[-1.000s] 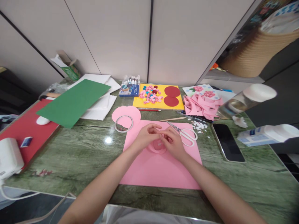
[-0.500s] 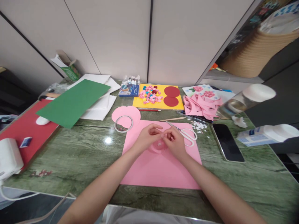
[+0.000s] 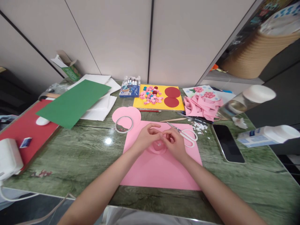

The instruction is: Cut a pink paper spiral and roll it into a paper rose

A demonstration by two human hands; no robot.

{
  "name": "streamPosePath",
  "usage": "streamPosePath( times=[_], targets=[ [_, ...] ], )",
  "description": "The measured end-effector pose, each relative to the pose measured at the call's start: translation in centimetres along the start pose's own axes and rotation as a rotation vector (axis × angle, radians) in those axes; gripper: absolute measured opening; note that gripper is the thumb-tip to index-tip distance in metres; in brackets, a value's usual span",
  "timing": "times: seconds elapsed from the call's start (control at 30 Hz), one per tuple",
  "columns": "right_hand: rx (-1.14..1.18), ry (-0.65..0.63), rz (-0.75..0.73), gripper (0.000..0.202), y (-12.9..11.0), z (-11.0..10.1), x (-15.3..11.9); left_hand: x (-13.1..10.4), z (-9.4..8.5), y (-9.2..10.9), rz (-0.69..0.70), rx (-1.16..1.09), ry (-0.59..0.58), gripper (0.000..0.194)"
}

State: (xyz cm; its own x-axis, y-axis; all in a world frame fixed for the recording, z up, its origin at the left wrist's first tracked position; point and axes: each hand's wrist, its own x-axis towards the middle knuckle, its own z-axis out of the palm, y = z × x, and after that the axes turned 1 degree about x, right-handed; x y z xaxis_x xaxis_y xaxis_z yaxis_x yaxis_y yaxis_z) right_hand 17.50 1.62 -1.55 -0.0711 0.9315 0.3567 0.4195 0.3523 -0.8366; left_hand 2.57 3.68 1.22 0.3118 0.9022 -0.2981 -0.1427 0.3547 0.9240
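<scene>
Meeting mid-frame, left hand (image 3: 147, 137) and right hand (image 3: 176, 144) are being held curled over pink paper (image 3: 161, 173); anything being pinched cannot be discerned.

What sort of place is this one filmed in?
It looks like a craft table, perhaps in a home: there are white-handled scissors, a pink sheet and a green sheet on it.

Side by side over a paper sheet (image 3: 161, 172) on the tabletop (image 3: 93, 156), my left hand (image 3: 149, 137) and right hand (image 3: 174, 142) have scissors (image 3: 190, 136) just right, a tape roll (image 3: 124, 132) left, a phone (image 3: 228, 143) farther right, a marker box (image 3: 129, 91) behind.
</scene>
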Motion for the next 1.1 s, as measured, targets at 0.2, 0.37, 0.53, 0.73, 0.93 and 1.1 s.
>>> streamPosePath(
  times=[0.2, 0.37, 0.53, 0.73, 0.93, 1.1],
  targets=[
    [-0.012, -0.043, -0.077, 0.011, 0.20, -0.06, -0.08, 0.05, -0.10, 0.12, 0.002, 0.011, -0.019, 0.036],
    [-0.021, -0.098, -0.094, 0.019, 0.38, -0.06, -0.09, -0.06, 0.07, 0.29, 0.032, 0.067, 0.014, 0.033],
    [-0.055, -0.016, -0.076, 0.017, 0.59, -0.03, -0.08, 0.03, 0.02, -0.02, 0.045, 0.038, -0.008, 0.036],
    [-0.069, 0.064, -0.018, 0.008, 0.44, -0.03, 0.02, 0.02, 0.08, -0.13, 0.045, 0.012, -0.005, 0.037],
    [-0.035, 0.076, 0.012, 0.005, 0.44, 0.04, 0.13, -0.12, 0.25, 0.07, 0.033, 0.024, -0.040, 0.036],
    [-0.031, 0.049, 0.013, 0.008, 0.29, 0.12, 0.08, -0.21, 0.54, 0.24, 0.020, 0.036, -0.045, 0.036]
  ],
)
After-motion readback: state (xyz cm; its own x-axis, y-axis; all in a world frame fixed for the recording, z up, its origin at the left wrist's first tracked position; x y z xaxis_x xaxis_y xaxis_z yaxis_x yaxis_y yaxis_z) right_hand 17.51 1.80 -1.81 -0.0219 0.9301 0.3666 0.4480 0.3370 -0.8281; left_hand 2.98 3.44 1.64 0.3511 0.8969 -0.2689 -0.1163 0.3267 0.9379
